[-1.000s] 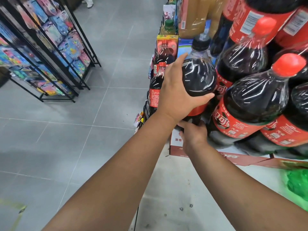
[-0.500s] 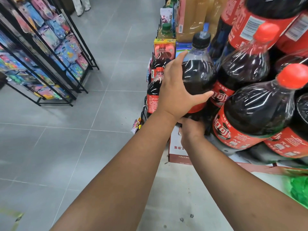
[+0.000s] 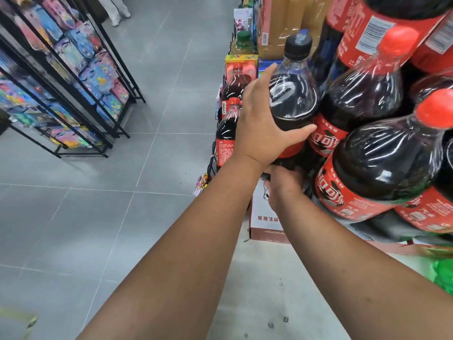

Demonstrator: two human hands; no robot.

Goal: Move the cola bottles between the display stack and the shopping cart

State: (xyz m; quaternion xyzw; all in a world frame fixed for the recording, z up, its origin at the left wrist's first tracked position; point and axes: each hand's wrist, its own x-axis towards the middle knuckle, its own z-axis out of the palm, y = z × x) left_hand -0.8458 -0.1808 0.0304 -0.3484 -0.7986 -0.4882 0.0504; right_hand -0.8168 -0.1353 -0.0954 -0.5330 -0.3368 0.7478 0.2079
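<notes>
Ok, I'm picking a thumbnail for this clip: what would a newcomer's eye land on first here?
First, the black-capped bottle at centre, gripped near its shoulder by the left hand, with the right hand holding its base. Right of it looms a shiny stack of red-capped bottles. At far left, across the grey floor, stands a black rack of colourful packets.

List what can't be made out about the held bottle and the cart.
Head view.
Shopping cart: nowhere in frame.
Base of black-capped bottle: hidden behind left hand and right hand.
Right hand's grip: unclear, tucked under the bottle.
Red-capped bottles: cut by right edge.
</notes>
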